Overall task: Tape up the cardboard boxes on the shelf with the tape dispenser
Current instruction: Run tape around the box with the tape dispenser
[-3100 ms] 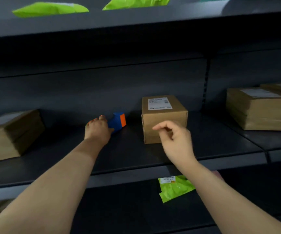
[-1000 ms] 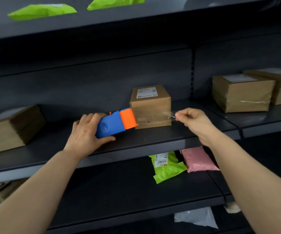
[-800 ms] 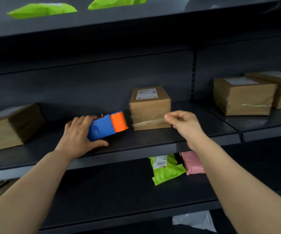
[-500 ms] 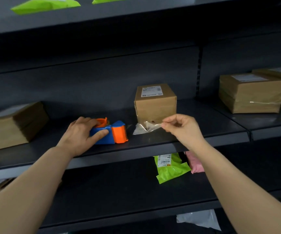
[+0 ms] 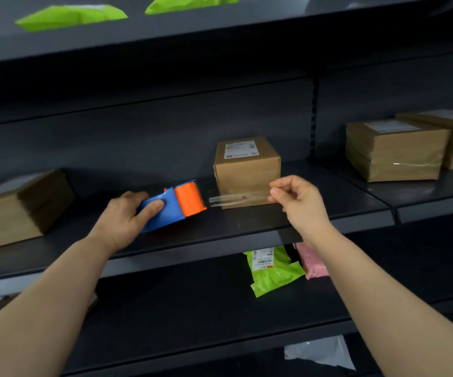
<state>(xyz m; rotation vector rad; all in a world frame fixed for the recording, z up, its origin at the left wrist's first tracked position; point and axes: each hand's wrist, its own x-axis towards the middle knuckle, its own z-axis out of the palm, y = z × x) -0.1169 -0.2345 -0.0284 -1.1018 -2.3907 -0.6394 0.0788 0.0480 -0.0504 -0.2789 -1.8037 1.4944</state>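
A small cardboard box with a white label stands on the middle dark shelf. Left of it, my left hand grips a blue and orange tape dispenser, its orange end toward the box. A strip of clear tape stretches across the front of the box's lower edge, with a small gap showing between its left end and the dispenser. My right hand pinches the strip's right end at the box's front right corner.
A larger brown box lies at the left of the same shelf, two taped boxes at the right. Green mailers sit on the top shelf. A green mailer and a pink mailer lie on the lower shelf.
The dispenser lay flat on the shelf half a second ago; my left hand has tilted it up again. The slack, crumpled tape is now pulled taut across the box front by my right hand.
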